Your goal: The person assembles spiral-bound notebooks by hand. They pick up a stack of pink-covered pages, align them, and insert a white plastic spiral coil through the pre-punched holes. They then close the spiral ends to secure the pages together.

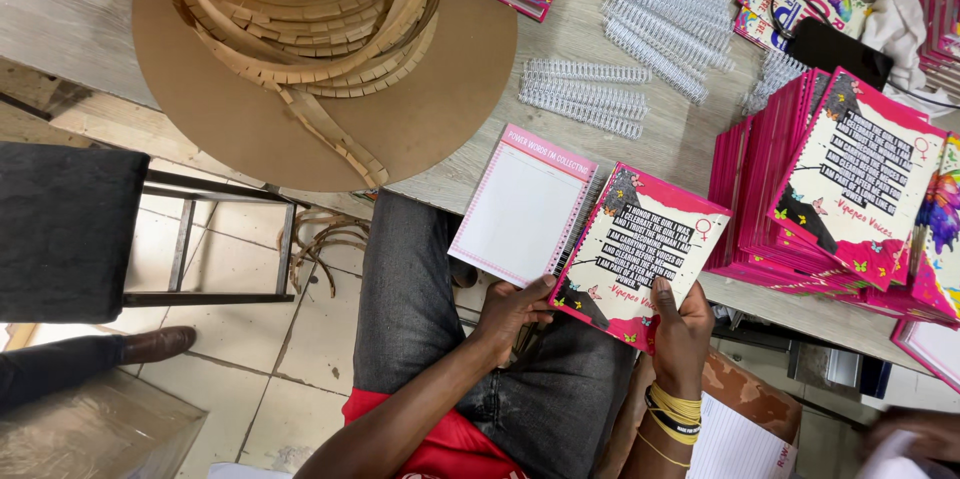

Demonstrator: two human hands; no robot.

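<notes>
Holding an open spiral notebook (590, 234) over my lap, my left hand (512, 311) pinches its inner page edge while my right hand (682, 327) has its grip closed on the pink cover. Its coil looks fitted already. Loose wire coils (585, 94) and a stack of pink notebooks (800, 199) wait on the desk (690, 139); cardboard scraps (300, 29) crowd the left.

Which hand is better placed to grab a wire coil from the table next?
Probably the left hand: it only steadies the notebook at its spine, below the wire coils. The right hand grips the cover.
</notes>
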